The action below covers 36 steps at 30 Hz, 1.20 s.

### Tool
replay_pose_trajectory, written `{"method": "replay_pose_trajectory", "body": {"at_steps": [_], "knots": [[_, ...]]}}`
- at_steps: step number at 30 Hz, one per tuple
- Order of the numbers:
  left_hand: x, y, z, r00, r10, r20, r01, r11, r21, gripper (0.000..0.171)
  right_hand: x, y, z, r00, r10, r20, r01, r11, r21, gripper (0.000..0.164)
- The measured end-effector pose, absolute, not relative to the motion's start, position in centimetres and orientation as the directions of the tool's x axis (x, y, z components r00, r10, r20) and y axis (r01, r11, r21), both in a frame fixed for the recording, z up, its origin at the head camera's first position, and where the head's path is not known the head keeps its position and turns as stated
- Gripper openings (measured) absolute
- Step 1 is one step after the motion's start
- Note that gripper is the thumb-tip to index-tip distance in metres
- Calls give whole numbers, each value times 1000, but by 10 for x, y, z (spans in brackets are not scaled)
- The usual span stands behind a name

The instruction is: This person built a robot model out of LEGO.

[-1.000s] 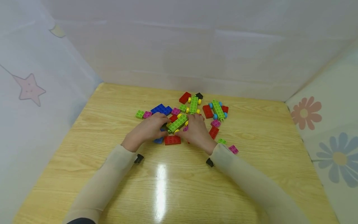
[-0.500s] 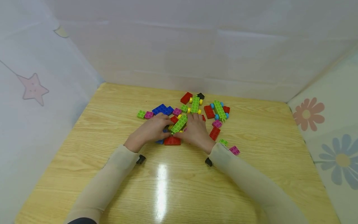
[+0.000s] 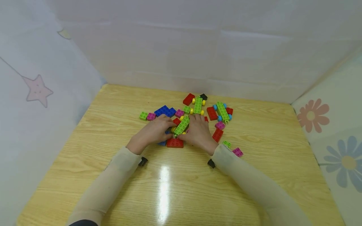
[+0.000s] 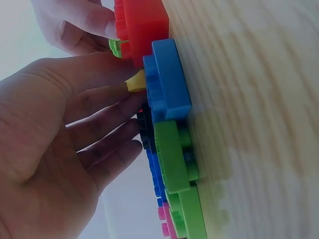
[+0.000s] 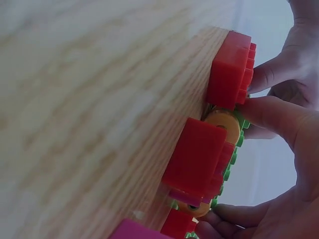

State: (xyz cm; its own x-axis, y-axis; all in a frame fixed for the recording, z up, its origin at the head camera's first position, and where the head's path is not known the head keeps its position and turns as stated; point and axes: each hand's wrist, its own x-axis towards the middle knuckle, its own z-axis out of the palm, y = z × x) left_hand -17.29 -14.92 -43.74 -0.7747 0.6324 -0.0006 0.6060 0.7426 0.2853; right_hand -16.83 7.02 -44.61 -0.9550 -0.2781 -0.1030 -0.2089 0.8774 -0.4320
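A green toy car base (image 3: pixel 181 126) with yellow wheels lies among the bricks, between both hands. My left hand (image 3: pixel 154 129) holds its left side, the thumb near the front end; in the left wrist view its fingers reach a yellow wheel (image 4: pixel 135 82). From the other side, my right hand (image 3: pixel 199 132) grips the base with thumb and fingers apart along its length, as the right wrist view shows. A red brick (image 3: pixel 175 143) sits just in front. Under the left hand, a blue brick (image 4: pixel 172 82) is partly hidden.
Behind stand another green base with yellow wheels (image 3: pixel 198 105) and one with blue wheels (image 3: pixel 222 111). Blue bricks (image 3: pixel 164 111) lie to the left; red, pink and green bricks, such as a pink one (image 3: pixel 238 152), spread to the right. A cloth wall (image 3: pixel 181 56) closes the table's back.
Between the hands, the green car base has turned a little, its long side now pointing more toward the back. Both hands keep their hold; the whole view has shifted slightly.
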Motion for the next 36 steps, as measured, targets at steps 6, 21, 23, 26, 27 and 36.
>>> {"method": "replay_pose_trajectory", "body": {"at_steps": [6, 21, 23, 26, 27, 36], "knots": [[-175, -153, -441, -781, 625, 6, 592, 737, 327, 41, -167, 73, -443, -954, -283, -98, -198, 842, -503, 106], [-159, -152, -433, -751, 658, 55, 590, 630, 505, 39, -148, 97, -427, -930, -344, -129, -183, 737, -651, 106], [-152, -151, -433, -752, 657, 53, 580, 623, 525, 40, -143, 101, -426, -922, -363, -133, -191, 728, -658, 105], [-141, -151, -434, -755, 654, 52, 570, 614, 546, 39, -133, 106, -424, -910, -386, -148, -196, 718, -668, 105], [-137, -152, -434, -759, 649, 50, 562, 614, 555, 39, -129, 107, -423, -907, -391, -153, -194, 714, -673, 105], [-102, -157, -434, -775, 631, 29, 480, 558, 677, 39, -99, 111, -418, -893, -425, -149, -211, 687, -696, 104]]}}
